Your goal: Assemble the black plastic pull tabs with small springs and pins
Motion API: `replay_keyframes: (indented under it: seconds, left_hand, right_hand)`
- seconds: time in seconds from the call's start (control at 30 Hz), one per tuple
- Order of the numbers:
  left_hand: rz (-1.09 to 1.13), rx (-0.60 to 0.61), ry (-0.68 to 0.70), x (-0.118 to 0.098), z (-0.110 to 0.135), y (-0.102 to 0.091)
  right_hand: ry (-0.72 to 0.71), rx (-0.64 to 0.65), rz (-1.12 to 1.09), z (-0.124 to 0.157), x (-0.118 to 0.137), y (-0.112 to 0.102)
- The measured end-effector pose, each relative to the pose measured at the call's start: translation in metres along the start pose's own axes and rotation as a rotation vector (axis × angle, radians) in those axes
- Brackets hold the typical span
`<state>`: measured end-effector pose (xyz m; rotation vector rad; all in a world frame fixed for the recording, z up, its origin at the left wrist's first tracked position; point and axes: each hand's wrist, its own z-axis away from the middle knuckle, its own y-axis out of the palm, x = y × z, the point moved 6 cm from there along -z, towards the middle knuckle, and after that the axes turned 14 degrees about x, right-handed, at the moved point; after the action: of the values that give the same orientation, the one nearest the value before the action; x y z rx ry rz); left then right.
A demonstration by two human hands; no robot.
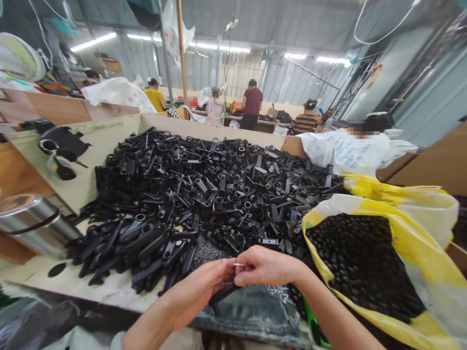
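My left hand (209,279) is closed around a long black plastic part (224,294), which sticks out below the fingers. My right hand (266,265) meets it at the fingertips, pinching a thin, pale metal pin (239,265) against the part; the exact contact is hidden by the fingers. Just behind the hands lies a heap of tiny grey metal pieces (209,255). Longer silvery pins (280,293) are scattered below my right wrist, on a dark worn cloth or mat (251,313).
A large pile of black plastic parts (219,184) fills the tray, with similar parts (146,248) stacked at left. A yellow-and-white bag (337,203) of small black pieces (361,257) stands right. A steel flask (32,223) leans left. Several people (251,102) work farther back.
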<state>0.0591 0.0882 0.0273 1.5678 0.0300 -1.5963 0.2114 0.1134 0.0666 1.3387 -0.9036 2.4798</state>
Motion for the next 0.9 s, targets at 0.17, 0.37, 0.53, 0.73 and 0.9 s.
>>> replay_keyframes:
  seconds: [0.17, 0.37, 0.53, 0.73, 0.9]
  left_hand:
    - [0.056, -0.040, -0.159, 0.025, 0.008, -0.003]
    - [0.228, -0.119, -0.079, 0.034, 0.006, -0.016]
    - [0.288, -0.127, 0.000, 0.036, 0.005, -0.016]
    - [0.345, -0.157, -0.005, 0.037, 0.009, -0.019]
    - [0.356, -0.209, -0.031, 0.039, 0.014, -0.018]
  right_hand:
    - [0.005, -0.127, -0.093, -0.002, -0.013, 0.019]
    - [0.131, -0.605, 0.123, 0.008, -0.030, -0.019]
    - [0.332, -0.727, 0.308, -0.011, -0.040, -0.044]
    - [0.365, -0.669, 0.365, -0.028, -0.041, -0.043]
    - [0.253, -0.641, 0.288, -0.001, -0.038, -0.039]
